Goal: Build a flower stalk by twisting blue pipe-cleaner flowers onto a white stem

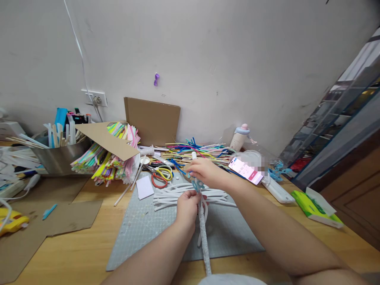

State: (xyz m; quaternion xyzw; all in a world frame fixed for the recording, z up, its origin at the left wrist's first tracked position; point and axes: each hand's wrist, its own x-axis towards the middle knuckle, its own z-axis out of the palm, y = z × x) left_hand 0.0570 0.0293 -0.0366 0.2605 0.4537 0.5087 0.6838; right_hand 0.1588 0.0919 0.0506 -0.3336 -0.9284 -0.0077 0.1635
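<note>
My left hand (pixel 187 208) is closed around the upper part of a long white fuzzy stem (pixel 203 237), which looks wrapped or braided and runs down toward my lap. A loose white strip hangs beside the stem. Pale blue loops (pixel 197 185) stand at its top, just above my left fingers. My right hand (pixel 206 173) arches over these loops with its fingers bent together; what they pinch is too small to make out. Behind both hands, a bundle of white pipe cleaners (pixel 168 196) lies across the grey cutting mat (pixel 148 233).
Scissors (pixel 160 179) and a white card (pixel 145 187) lie left of the hands. Colourful pipe cleaners (pixel 111 168) are heaped near a metal pot (pixel 61 158). Rightward are a phone (pixel 246 171), a bottle (pixel 239 137) and a green tissue pack (pixel 316 209). Cardboard (pixel 152 120) leans on the wall.
</note>
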